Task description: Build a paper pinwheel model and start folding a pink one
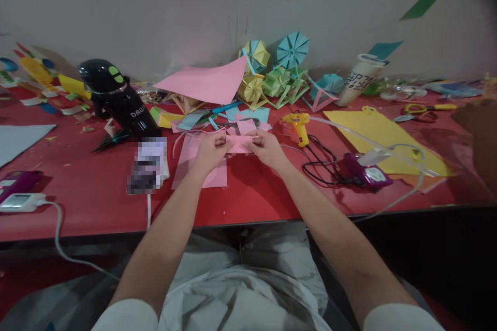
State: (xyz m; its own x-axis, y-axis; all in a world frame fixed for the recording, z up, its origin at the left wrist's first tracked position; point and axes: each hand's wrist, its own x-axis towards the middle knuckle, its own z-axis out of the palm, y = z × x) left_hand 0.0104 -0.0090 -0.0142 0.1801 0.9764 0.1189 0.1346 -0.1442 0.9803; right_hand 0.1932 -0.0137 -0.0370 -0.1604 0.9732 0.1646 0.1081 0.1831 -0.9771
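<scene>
A small strip of pink paper (pixel 239 145) is stretched between my two hands, just above the red table. My left hand (pixel 212 151) pinches its left end and my right hand (pixel 267 148) pinches the right end. Under and beside my left hand lies a larger pink sheet (pixel 215 178). Smaller pink and blue paper pieces (pixel 246 126) are scattered just behind the strip. To the right of my right hand is a yellow hot glue gun (pixel 297 126) with a small orange light on it.
Folded paper shapes (pixel 276 80) and a big pink sheet (pixel 205 80) stand along the wall. A black bottle (pixel 120 98) leans at left, near a phone (pixel 147 168). Cables run from a purple power socket (pixel 367 171); scissors (pixel 421 114) and yellow paper (pixel 380 139) lie right.
</scene>
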